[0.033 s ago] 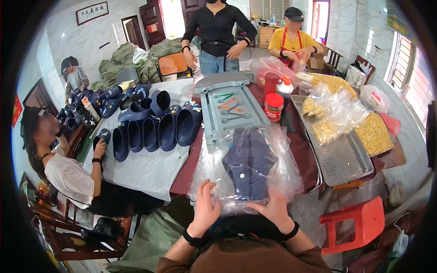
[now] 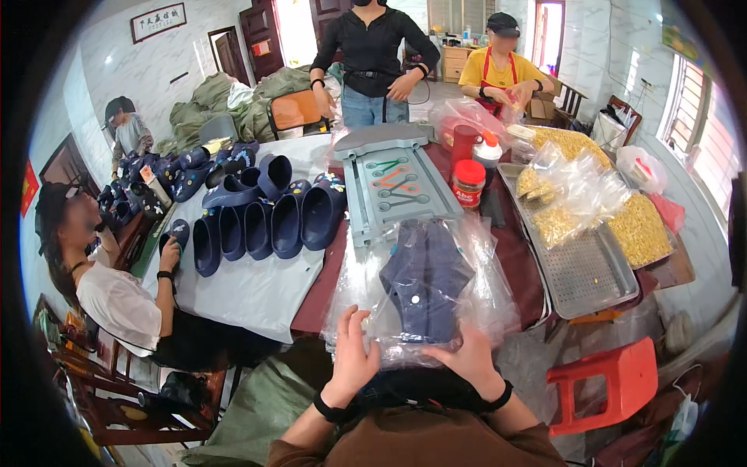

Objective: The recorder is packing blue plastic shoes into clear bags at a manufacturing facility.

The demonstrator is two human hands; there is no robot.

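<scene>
Just at the near edge of the dark red surface (image 2: 520,268), the person is having dark blue footwear (image 2: 426,280) lying flat inside a clear bag (image 2: 492,292), between the left hand (image 2: 354,359) and the right hand (image 2: 472,364). The left hand is standing open at the bag's near left corner, its fingers lifting up and spreading a little, and it is gripping nothing that I am seeing. The right hand is opening wide at the near right corner, its thumb pointing left along the near edge; whether it is pressing on the plastic, I'm not able to tell.

To my eye, the step in hand is looking like steadying or squaring up the bagged footwear. The next move is probably calling for closing the fingers on the loose plastic at the left and right, without creasing it.

Beyond the bag, a grey board (image 2: 389,183) is reaching toward the far side. On the left, dark blue clogs (image 2: 286,226) are standing in a row; on the right, a metal tray (image 2: 583,272) is sitting, well apart from the hands.
</scene>
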